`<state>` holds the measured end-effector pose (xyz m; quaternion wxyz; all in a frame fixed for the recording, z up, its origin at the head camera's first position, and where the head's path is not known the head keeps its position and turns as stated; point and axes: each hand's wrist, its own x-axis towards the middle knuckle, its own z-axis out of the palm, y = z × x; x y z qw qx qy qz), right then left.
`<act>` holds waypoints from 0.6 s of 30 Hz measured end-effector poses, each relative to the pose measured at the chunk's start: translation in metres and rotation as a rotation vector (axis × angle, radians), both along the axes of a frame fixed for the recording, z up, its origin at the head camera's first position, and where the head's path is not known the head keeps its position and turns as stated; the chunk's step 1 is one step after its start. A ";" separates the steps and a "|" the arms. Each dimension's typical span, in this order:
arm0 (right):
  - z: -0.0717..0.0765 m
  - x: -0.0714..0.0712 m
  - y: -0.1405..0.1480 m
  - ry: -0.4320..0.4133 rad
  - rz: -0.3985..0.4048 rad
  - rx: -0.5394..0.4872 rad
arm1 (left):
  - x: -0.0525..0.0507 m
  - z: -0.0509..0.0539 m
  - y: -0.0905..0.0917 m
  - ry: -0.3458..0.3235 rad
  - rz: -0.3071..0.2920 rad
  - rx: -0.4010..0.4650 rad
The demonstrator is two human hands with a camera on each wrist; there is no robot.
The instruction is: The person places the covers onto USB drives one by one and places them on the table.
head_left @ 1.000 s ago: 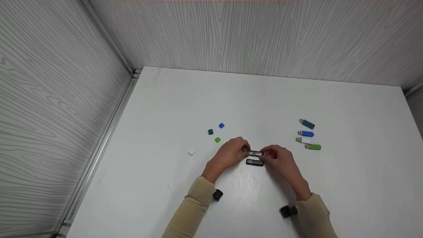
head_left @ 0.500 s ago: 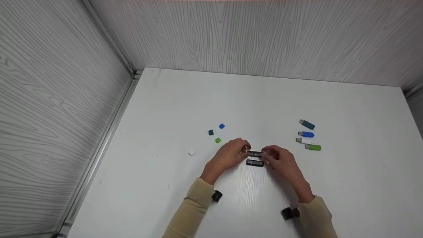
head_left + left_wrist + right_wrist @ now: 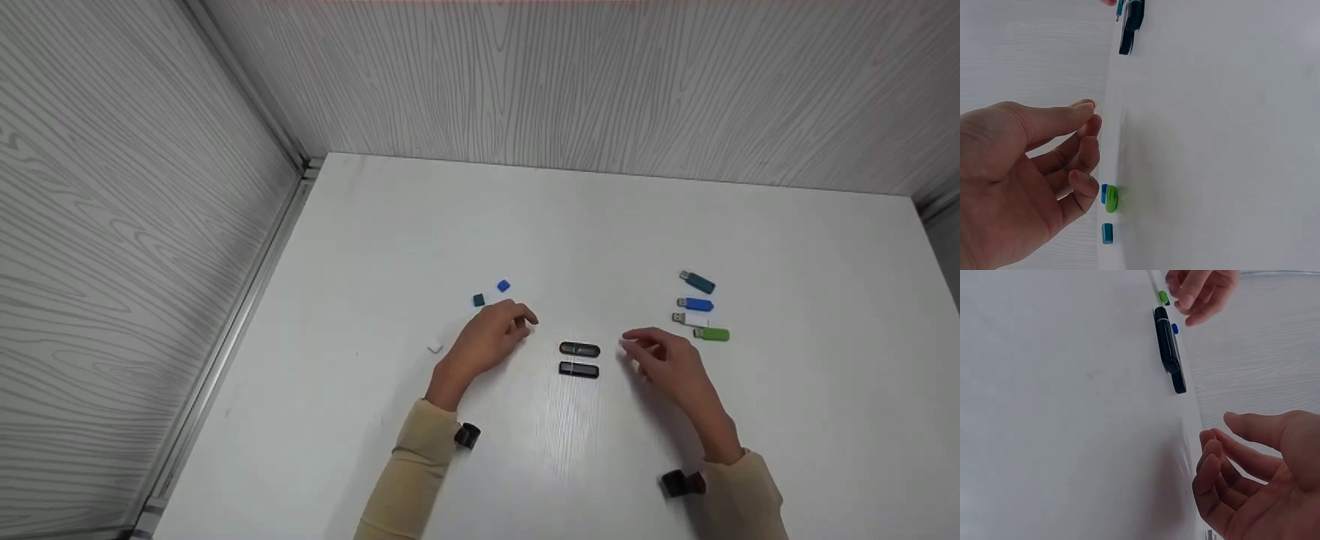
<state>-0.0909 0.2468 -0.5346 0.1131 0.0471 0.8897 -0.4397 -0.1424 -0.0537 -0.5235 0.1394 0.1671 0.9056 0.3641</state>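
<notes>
Black USB sticks [image 3: 580, 349]: two, parallel, lying between the hands.
Left hand [image 3: 484, 337]: fingers loosely bent, holding nothing.
Right hand [image 3: 670, 367]: thumb and fingertips apart, likewise unladen.
Cap risk: a low left-hand sweep could scatter the nearby green cap [image 3: 1111, 199].

White desk [image 3: 600, 225]: two black oblong sticks [image 3: 579, 370], square coloured blocks [image 3: 503, 286]; nearest the right edge, four coloured USB sticks [image 3: 695, 304].
</notes>
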 end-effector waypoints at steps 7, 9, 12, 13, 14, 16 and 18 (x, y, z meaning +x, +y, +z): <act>0.001 0.004 0.018 -0.022 -0.027 0.031 | -0.003 -0.001 -0.019 0.014 0.031 -0.010; 0.001 0.005 0.022 -0.026 -0.037 0.035 | -0.004 -0.002 -0.023 0.032 0.040 -0.004; 0.003 0.006 0.028 -0.039 -0.049 0.043 | -0.005 -0.003 -0.029 0.049 0.059 0.000; 0.003 0.006 0.030 -0.040 -0.051 0.048 | -0.006 -0.004 -0.031 0.052 0.067 0.000; 0.004 0.007 0.033 -0.039 -0.052 0.052 | -0.006 -0.004 -0.032 0.054 0.074 0.000; 0.004 0.007 0.038 -0.031 -0.055 0.064 | -0.007 -0.005 -0.034 0.052 0.086 -0.001; 0.004 0.007 0.042 -0.021 -0.059 0.071 | -0.008 -0.005 -0.036 0.045 0.100 -0.006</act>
